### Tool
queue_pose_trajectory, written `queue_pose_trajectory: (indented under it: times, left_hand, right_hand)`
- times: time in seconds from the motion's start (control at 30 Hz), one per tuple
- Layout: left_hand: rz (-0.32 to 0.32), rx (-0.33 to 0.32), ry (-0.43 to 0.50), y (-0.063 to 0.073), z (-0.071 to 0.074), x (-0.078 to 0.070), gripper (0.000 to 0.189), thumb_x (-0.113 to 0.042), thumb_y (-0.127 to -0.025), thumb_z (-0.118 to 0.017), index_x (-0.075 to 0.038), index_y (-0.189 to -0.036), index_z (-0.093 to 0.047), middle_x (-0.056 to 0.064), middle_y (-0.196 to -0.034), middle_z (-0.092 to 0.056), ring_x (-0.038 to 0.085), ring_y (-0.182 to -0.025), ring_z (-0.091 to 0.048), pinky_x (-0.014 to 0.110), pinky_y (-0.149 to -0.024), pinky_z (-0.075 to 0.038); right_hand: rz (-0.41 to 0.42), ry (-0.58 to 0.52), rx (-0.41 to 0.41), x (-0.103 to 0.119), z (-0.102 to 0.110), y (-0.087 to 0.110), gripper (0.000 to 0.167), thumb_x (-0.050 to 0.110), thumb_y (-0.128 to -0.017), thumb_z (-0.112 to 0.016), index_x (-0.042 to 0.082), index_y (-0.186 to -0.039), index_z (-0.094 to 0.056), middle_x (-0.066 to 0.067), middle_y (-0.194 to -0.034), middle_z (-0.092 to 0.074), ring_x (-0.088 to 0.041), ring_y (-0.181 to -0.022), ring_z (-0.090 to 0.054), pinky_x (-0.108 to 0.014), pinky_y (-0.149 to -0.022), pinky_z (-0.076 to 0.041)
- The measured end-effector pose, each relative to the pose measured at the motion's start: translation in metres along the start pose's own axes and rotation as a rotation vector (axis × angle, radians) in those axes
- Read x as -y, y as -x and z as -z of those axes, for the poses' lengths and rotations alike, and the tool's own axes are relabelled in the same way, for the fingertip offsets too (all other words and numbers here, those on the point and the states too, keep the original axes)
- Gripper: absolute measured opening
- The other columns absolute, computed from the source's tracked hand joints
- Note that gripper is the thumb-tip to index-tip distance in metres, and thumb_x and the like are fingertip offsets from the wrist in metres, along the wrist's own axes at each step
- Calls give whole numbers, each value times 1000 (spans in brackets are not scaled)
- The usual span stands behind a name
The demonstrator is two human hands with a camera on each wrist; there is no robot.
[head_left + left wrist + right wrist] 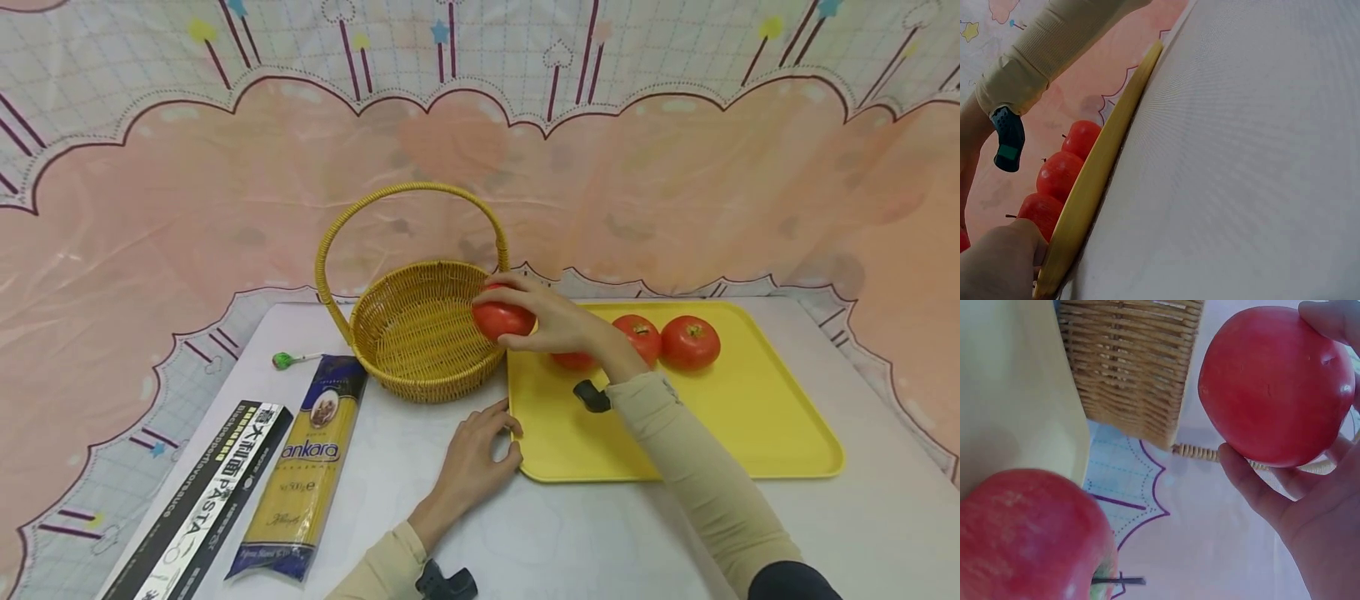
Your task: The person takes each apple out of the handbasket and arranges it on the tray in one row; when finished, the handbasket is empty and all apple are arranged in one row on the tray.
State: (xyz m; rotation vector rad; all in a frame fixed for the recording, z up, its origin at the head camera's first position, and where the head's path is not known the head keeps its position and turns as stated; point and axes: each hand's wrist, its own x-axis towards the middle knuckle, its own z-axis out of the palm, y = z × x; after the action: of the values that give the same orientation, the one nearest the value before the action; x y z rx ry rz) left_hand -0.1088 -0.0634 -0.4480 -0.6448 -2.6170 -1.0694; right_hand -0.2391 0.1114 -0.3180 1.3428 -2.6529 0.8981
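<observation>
My right hand (551, 321) grips a red apple (501, 317) over the right rim of a yellow wicker basket (427, 387). Fingers and thumb curl round the apple in the right wrist view, with the basket's woven side behind it. My left hand (480, 454) holds the left edge of a yellow tray (735, 425), its fingertips at the rim. Three more apples sit along the tray's back part: one apple (690, 342) at the right, one apple (636, 333) beside it, and another apple (573, 361) partly hidden by my right arm.
Left of the basket lies a blue-and-yellow spaghetti packet (307, 483), with a long black-and-white pasta box (202, 508) beside it. A green-headed lollipop (283, 361) rests near the packet's top. The basket's tall handle (412, 187) arches over it. A patterned cloth hangs behind the white table (585, 542).
</observation>
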Motion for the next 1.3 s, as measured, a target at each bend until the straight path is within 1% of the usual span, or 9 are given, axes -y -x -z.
queue_pose_trajectory:
  times: [0.23, 0.37, 0.47, 0.53, 0.67, 0.77, 0.93, 1.1, 1.3]
  left_hand:
    - [-3, 2, 4, 0, 1, 0, 12, -16, -79, -62, -22, -89, -63, 4, -132, -58, 16, -99, -58, 31, -79, -41]
    - [0, 8, 5, 0, 1, 0, 12, -16, -79, -62, -22, -89, -63, 3, -133, -58, 16, -101, -58, 32, -80, -41]
    - [4, 12, -1, 0, 1, 0, 11, -17, -80, -62, -22, -89, -63, 3, -133, -58, 16, -102, -58, 33, -81, -42]
    - [5, 11, -5, 0, 0, 0, 11, -17, -80, -62, -22, -89, -63, 3, -133, -58, 16, -102, -58, 33, -81, -42]
    - [1, 0, -3, 0, 0, 0, 12, -16, -80, -62, -22, -89, -63, 4, -132, -59, 15, -99, -59, 30, -77, -40]
    - [-3, -6, -3, 0, 0, 0, 12, -16, -80, -62, -23, -89, -64, 4, -131, -59, 14, -96, -59, 27, -74, -38]
    - [-8, -15, 0, 0, 0, -1, 12, -15, -80, -62, -22, -90, -64, 4, -131, -59, 15, -98, -59, 28, -75, -39]
    - [-12, -15, 6, 0, 1, -1, 13, -15, -80, -62, -22, -90, -64, 5, -131, -60, 16, -100, -60, 30, -76, -40]
    - [-11, -13, 8, 0, 0, -1, 12, -15, -80, -62, -22, -89, -64, 4, -130, -60, 16, -101, -60, 30, -77, -41]
  right_hand:
    - [16, 7, -44, -4, 3, 10, 50, 31, -82, -68, 29, -130, -53, -3, -142, -38, -25, -132, -34, -45, -95, -46]
    - [-39, 0, -49, -6, 6, 19, 49, 34, -83, -68, 33, -129, -52, -2, -145, -36, -28, -139, -27, -49, -96, -44]
    - [-88, -6, -50, -7, 10, 26, 50, 35, -82, -69, 37, -129, -51, 0, -147, -35, -27, -137, -31, -51, -96, -43]
    - [-102, 2, -54, -9, 12, 30, 50, 35, -82, -69, 38, -129, -51, 1, -146, -36, -25, -131, -37, -50, -95, -44]
    - [-89, 8, -63, -12, 17, 37, 51, 32, -82, -70, 34, -129, -52, -2, -143, -38, -24, -123, -44, -48, -93, -45]
    - [-114, 9, -63, -15, 20, 43, 53, 32, -81, -71, 34, -130, -51, -1, -142, -38, -23, -119, -47, -47, -92, -47]
    - [-188, 22, -81, -19, 25, 54, 55, 32, -80, -72, 39, -130, -50, 4, -142, -37, -23, -124, -43, -49, -93, -46]
    - [-201, 30, -111, -24, 28, 65, 57, 32, -80, -73, 38, -132, -49, 2, -146, -35, -24, -132, -36, -53, -96, -43]
    - [-226, 18, -139, -30, 33, 77, 55, 32, -81, -72, 37, -131, -50, -1, -145, -35, -28, -124, -44, -56, -93, -44]
